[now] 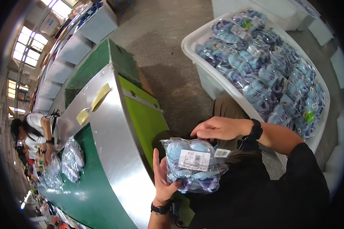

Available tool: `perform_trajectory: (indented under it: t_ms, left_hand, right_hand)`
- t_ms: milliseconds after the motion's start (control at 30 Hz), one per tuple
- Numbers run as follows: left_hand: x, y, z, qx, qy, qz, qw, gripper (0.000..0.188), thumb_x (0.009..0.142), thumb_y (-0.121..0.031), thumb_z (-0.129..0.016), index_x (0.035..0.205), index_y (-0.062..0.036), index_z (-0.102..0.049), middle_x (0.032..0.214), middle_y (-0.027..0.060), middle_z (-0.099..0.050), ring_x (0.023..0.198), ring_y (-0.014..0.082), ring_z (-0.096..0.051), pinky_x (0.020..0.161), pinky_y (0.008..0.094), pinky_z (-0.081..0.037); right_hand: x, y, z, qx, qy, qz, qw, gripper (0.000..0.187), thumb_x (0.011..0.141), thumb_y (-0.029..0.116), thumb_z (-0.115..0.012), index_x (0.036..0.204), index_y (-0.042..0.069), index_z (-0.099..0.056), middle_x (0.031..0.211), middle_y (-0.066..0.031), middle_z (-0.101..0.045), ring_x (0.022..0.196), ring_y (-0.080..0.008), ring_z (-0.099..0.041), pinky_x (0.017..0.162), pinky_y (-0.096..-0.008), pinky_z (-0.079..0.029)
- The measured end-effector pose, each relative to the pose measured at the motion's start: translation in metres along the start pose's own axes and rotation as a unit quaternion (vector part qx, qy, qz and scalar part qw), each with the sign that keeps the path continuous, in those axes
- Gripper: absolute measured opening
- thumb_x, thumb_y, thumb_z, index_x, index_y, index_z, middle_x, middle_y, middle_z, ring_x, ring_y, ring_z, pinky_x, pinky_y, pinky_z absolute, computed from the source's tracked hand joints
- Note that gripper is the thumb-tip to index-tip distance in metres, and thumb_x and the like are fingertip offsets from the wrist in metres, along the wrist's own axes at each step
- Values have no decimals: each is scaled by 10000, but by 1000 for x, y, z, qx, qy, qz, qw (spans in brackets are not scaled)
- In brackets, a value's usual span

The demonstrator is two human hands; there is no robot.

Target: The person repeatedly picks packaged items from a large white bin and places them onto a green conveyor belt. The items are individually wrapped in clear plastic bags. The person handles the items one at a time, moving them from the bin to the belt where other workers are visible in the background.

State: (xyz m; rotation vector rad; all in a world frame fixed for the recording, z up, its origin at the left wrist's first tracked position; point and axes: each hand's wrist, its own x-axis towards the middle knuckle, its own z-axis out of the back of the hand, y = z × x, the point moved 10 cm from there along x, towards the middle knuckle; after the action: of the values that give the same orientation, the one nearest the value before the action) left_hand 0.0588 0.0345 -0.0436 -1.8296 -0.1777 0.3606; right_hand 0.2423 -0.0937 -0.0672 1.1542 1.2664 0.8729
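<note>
A clear plastic bag of light blue and purple shoes is in front of me, above my lap. On its face is a white barcode label, and a smaller white tag shows at its right side. My left hand is closed on the bag's left side, with the thumb across its front lower corner. Just above the bag's top edge, my right hand hovers with its fingers loosely stretched to the left, and nothing shows in it. Whether its fingertips touch the plastic is hard to tell.
At right stands a white tub heaped with similar bagged shoes. To the left runs a metal-edged work table with a green belt, bearing several bags and a yellow-ended strip. Another person works beyond it.
</note>
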Motion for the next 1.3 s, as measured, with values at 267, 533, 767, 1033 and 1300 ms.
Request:
perform_trajectory:
  t_ms: [267,533,767,1033,1300]
  left_hand:
    - [11,17,-19,-15,53,35,998,1231,771,-59,-814,1708,-59,-17,1534,221,-473,1403,314,-518,1177,461,-420]
    - [14,30,-17,1,34,67,997,1177,765,-90,-839,1699,-42,-126,1415,176,-576,1297,273,-601,1121,416,-471]
    - [10,37,25,-56,-141,66,986,703,973,6,-664,1604,-43,-358,1330,159,-599,1189,225,-610,978,350,-543]
    - [9,50,21,8,-113,113,987,604,999,-10,-659,1549,-31,-411,1214,148,-665,1028,194,-677,875,318,-571]
    - [7,48,13,25,-79,91,992,497,1045,-63,-681,1510,-28,-508,1134,85,-687,927,127,-627,800,266,-522]
  right_hand:
    - [6,-4,-31,-68,113,22,991,629,983,487,-742,1330,-31,-657,1180,-110,-741,1040,-184,-679,914,-345,-533]
    - [0,-23,-34,34,100,-28,994,490,915,318,-834,1227,-33,-690,1100,-68,-747,960,-111,-669,864,-311,-548]
    - [-30,12,69,-66,-93,41,993,344,962,261,-778,1135,-34,-734,981,-38,-742,859,-90,-637,788,-298,-535]
    - [-71,41,232,320,-324,240,857,309,1026,248,-697,1232,18,-689,1203,-88,-718,1041,-194,-708,865,-343,-563]
    - [-61,-79,274,18,-528,-59,847,673,952,323,-783,1462,-45,-545,1206,-87,-674,1017,-148,-663,775,-286,-540]
